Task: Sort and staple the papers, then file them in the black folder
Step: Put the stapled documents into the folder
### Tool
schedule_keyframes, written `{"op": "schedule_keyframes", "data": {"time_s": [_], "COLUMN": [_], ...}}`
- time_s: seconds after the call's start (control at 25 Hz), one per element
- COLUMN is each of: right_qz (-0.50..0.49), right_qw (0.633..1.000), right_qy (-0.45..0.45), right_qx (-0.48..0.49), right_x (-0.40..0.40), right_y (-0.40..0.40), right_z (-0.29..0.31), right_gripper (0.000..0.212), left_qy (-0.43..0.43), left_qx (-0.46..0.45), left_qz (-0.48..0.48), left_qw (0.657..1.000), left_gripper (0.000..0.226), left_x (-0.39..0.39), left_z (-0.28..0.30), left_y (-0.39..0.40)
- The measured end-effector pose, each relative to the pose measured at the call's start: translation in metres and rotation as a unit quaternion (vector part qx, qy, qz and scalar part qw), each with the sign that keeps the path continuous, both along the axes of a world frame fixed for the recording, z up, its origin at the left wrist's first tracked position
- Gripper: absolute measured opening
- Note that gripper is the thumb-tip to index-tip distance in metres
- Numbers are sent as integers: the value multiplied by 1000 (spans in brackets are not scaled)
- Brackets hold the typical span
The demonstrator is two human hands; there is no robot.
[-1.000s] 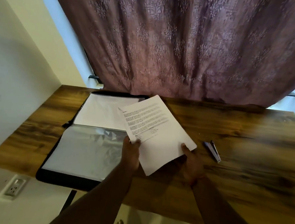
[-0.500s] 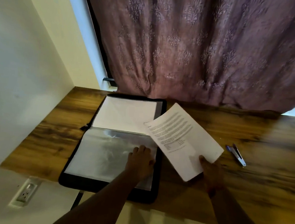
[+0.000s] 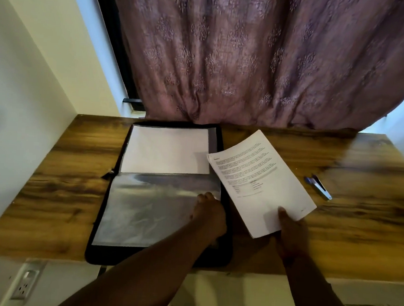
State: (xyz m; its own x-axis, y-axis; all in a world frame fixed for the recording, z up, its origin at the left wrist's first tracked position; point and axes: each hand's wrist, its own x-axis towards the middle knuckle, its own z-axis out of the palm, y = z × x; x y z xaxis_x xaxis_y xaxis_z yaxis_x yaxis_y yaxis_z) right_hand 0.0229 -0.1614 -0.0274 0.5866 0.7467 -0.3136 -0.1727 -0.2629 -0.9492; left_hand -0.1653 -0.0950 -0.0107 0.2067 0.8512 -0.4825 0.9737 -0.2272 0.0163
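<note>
The black folder [image 3: 222, 255] lies open on the wooden desk. A white sheet [image 3: 165, 150] sits in its far half. A clear plastic sleeve [image 3: 148, 211] covers its near half. My left hand [image 3: 209, 213] rests on the sleeve's right edge; whether its fingertips pinch the edge I cannot tell. My right hand [image 3: 291, 230] pinches the near corner of a printed paper set [image 3: 259, 179], held tilted just right of the folder. A blue and silver stapler [image 3: 319, 186] lies on the desk further right.
The wooden desk [image 3: 55, 189] meets a wall on the left. A purple curtain [image 3: 251, 60] hangs behind it. A wall socket [image 3: 25, 283] sits below the desk's near left edge.
My left hand let go of the papers and moved onto the folder's plastic sleeve. My right hand alone holds the papers now, shifted slightly right of the folder.
</note>
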Motion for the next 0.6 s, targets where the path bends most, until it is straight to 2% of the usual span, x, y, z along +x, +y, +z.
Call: {"op": "schedule_keyframes", "data": {"time_s": [0.08,0.24,0.36,0.52,0.6], "right_qz": [-1,13,45,87,105], "right_qw": [1000,1000,999,996,994], "right_qy": [-7,-9,2,25,34], "right_qx": [4,-4,-5,17,17], "right_x": [4,23,40,63,72], "right_y": [-3,1,7,9,8], "right_z": [2,5,3,-4,-2], "right_gripper": [32,42,42,55,52], "left_qy": [15,10,-1,-15,-26], "left_qx": [0,4,35,79,112], "left_qz": [-24,1,34,88,122], "left_qw": [1000,1000,999,993,986], "left_gripper": [59,56,41,42,37], "left_x": [7,14,6,4,-1], "left_z": [3,-5,-9,-1,-1], "left_y": [0,-3,-4,-13,-18]}}
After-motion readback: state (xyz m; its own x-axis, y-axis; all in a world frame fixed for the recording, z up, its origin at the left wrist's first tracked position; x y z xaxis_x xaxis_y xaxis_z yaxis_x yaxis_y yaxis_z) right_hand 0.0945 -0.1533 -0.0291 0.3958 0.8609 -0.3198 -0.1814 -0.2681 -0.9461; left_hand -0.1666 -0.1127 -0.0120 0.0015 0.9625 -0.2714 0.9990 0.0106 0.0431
